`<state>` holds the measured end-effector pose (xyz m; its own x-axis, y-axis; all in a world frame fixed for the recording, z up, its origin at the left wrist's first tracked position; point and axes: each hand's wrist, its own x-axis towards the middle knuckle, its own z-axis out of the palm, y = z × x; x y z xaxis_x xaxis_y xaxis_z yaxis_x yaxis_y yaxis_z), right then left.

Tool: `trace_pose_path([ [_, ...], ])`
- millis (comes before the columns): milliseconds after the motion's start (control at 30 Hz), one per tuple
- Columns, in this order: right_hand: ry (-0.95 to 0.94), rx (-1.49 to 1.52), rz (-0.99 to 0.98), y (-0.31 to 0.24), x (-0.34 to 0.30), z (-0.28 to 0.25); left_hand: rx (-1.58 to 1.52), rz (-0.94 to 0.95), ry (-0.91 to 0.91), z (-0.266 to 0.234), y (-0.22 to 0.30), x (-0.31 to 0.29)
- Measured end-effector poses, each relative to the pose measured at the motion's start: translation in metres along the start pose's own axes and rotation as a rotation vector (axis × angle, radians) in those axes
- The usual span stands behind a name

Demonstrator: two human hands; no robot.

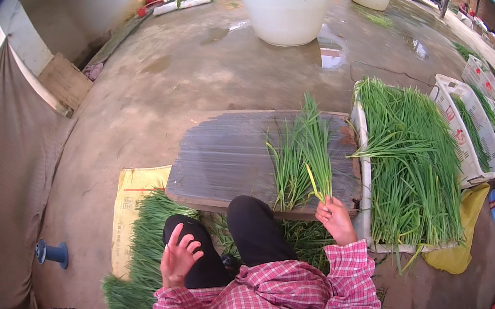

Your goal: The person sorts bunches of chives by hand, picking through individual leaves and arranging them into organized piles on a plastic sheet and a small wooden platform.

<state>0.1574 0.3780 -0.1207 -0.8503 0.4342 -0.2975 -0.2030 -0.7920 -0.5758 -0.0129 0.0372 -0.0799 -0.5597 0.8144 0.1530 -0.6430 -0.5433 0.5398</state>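
A low dark board table (221, 157) stands in front of my knees. Closed around the lower ends of a bunch of garlic chives (319, 141), my right hand (335, 219) is at the table's near right edge. One yellowed leaf (314, 182) runs along this bunch. More loose chives (287, 170) lie on the board just left of it. My left hand (180, 260) is raised by my left knee, fingers apart, holding nothing. Beside the table on the right, a white crate (366, 206) is heaped with long green chives (419, 156).
Further chives (150, 255) lie on a yellow sack (127, 200) at my left. White crates (478, 166) line the right side. Beyond the table stands a large white tub (281, 4) on wet concrete. A blue spool (54, 253) and a hanging brown cloth (6, 168) are at left.
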Motion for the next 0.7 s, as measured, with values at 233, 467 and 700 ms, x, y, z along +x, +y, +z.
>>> trace_pose_path([
  [233, -0.231, -0.211, -0.122, 0.005, -0.053, 0.056, 0.336, -0.102, 0.028, 0.044, -0.007, 0.07],
  [467, -0.335, -0.645, -0.247, 0.049, -0.07, 0.098, 0.839, -0.005, -0.166, 0.107, -0.004, 0.098],
  [700, -0.382, -1.005, -0.401, 0.078, -0.081, 0.131, 0.768, 0.082, 0.043, 0.135, -0.005, 0.071],
])
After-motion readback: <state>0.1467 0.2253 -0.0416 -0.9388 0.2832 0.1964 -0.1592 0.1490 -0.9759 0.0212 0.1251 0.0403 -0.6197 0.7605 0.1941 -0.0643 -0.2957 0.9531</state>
